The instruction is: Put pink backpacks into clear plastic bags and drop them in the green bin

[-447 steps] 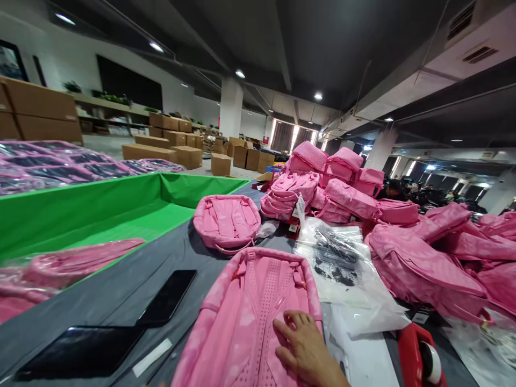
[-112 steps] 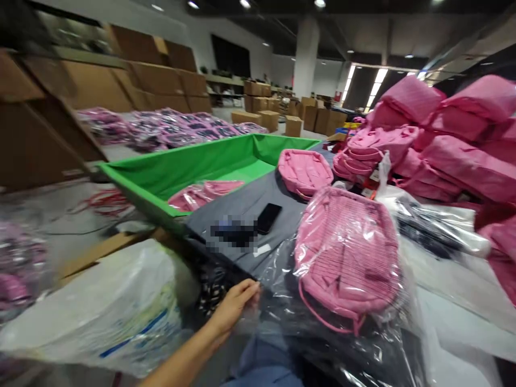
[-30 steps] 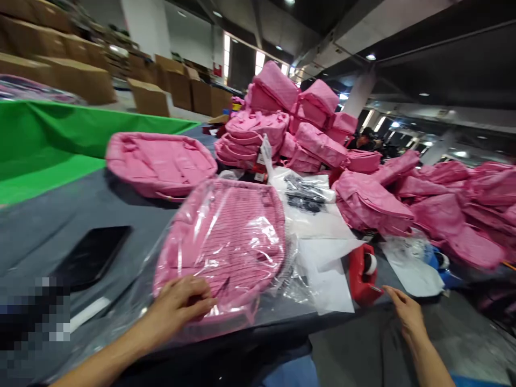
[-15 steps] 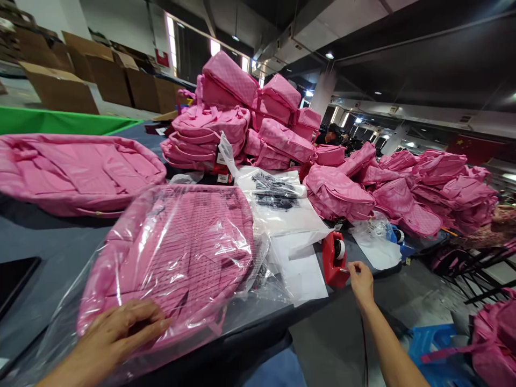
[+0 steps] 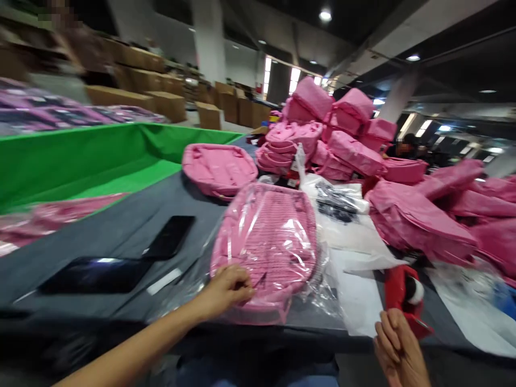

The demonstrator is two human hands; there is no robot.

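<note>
A pink backpack [image 5: 268,236] lies on the dark-covered table in front of me, inside a clear plastic bag [image 5: 203,269] whose loose edge spreads to the left. At its near left edge is my left hand [image 5: 230,290], the fingers curled together on the plastic. My right hand [image 5: 399,344] is closed, thumb against fingers, just in front of a red tape dispenser [image 5: 397,293] with a white-cored roll. What the right fingers pinch, if anything, cannot be made out. Beside the bagged backpack are white sheets [image 5: 358,301] and white plastic bags [image 5: 342,228].
Another pink backpack [image 5: 220,169] lies behind on the left. Pink backpacks [image 5: 342,134] are piled at the back and right. Two dark phones [image 5: 171,236] and a white strip [image 5: 164,281] lie to the left. Beyond is a green-lined bin [image 5: 133,150], with cardboard boxes [image 5: 167,105] farther off.
My view has swung left, bringing the phones and green-lined bin into sight. My right hand has come away from the tape dispenser towards me. My left hand stays at the plastic, fingers more curled.
</note>
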